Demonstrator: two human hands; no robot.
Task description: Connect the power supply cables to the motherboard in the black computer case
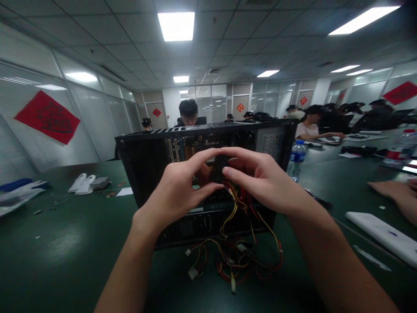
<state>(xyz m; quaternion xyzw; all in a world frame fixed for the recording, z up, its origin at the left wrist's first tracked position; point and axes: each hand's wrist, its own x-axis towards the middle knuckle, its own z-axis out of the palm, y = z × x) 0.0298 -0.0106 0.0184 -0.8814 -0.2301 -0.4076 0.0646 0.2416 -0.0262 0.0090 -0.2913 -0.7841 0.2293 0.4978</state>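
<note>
A black computer case [137,169] stands on the green table with its open side facing me, its boards and slots showing inside. In front of that opening, my left hand [187,176] and my right hand [256,171] both grip a small black part [219,168], whose exact kind I cannot make out. Thumbs and fingertips of both hands close around it from either side. Just below my right hand hangs a bundle of red, yellow and black power cables [239,200]. Their loose ends with white connectors [193,272] lie on the table before the case.
Right of the case stand a water bottle [296,161] and a white device [384,234]. Another person's hand [387,191] rests at the right edge. White objects [83,184] and a grey block [100,183] lie at left. Several people sit behind.
</note>
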